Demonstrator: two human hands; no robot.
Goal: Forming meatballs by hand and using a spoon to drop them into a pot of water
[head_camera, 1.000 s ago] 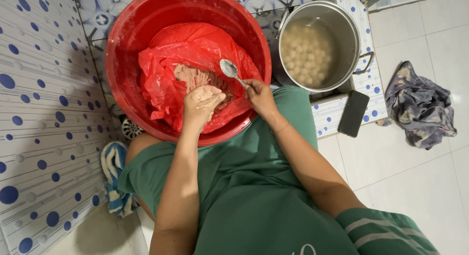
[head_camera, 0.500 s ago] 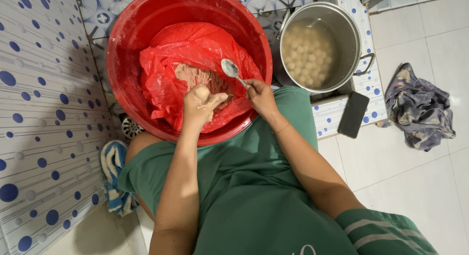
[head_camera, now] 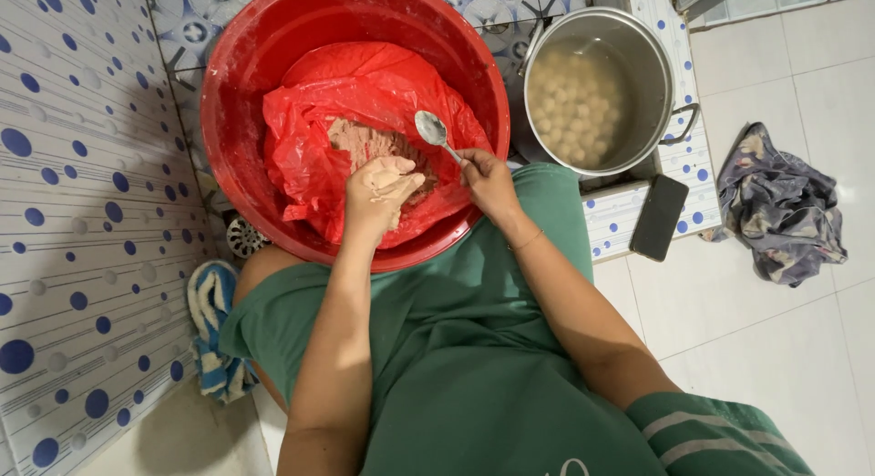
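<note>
Nearest to us, our lap in green cloth fills the lower frame, both forearms reaching up and away from it toward a wide red basin (head_camera: 239, 102).

Our left hand (head_camera: 378, 195) is closed into a loose fist around a lump of pinkish-brown paste (head_camera: 378, 148), fingers curled and smeared pale. Half a second ago a rounded bead of paste stood up out of the top of that fist; now the knuckles have folded over it and no ball shows, so the squeeze looks either finished or begun again.

Just beside it, our right hand (head_camera: 488, 180) pinches the handle of a metal spoon (head_camera: 431, 128) between thumb and fingers. The bowl of the spoon has held its place above the paste across the last second, raised and empty, apart from the left fist.

The paste itself lies in a red plastic bag (head_camera: 319, 102) that lines the basin, directly beyond the two hands.

Farther off and to the right stands a steel pot (head_camera: 670, 84) of cloudy water with many pale balls (head_camera: 574, 107) floating in it. A dark phone (head_camera: 659, 217) rests on the dotted tile ledge near it, and a crumpled cloth (head_camera: 784, 207) lies on the white floor.
</note>
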